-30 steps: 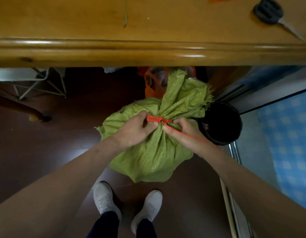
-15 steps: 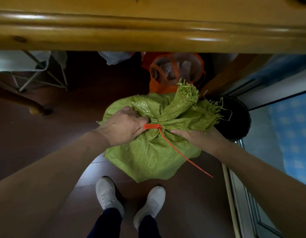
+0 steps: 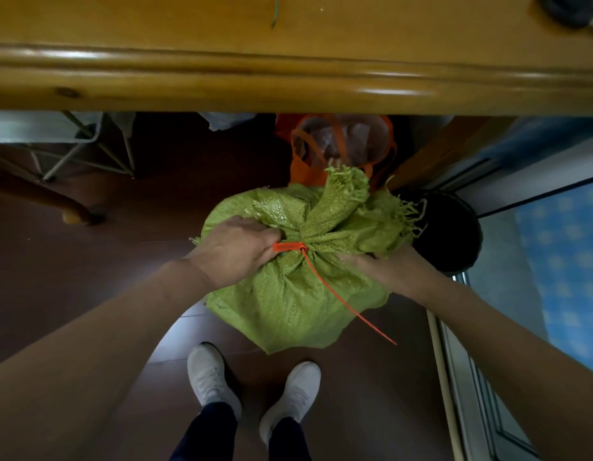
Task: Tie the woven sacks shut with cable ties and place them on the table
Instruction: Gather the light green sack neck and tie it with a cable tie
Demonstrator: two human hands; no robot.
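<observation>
Green woven sack below the tabletop's near edge, over the floor. Orange cable tie cinches its neck, tail hanging loose. Left hand, fingers curled, grips the neck. Right hand lies under the flap; its finger state cannot be told.

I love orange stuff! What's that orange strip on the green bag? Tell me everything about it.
It is an orange cable tie, plastic by its look. Its loop is pulled tight round the bunched neck of the green sack. A flat tag sticks out sideways, and the left hand touches its end. The long thin tail hangs free, slanting down across the sack and past its edge. The right hand holds the sack, not the tie.
</observation>
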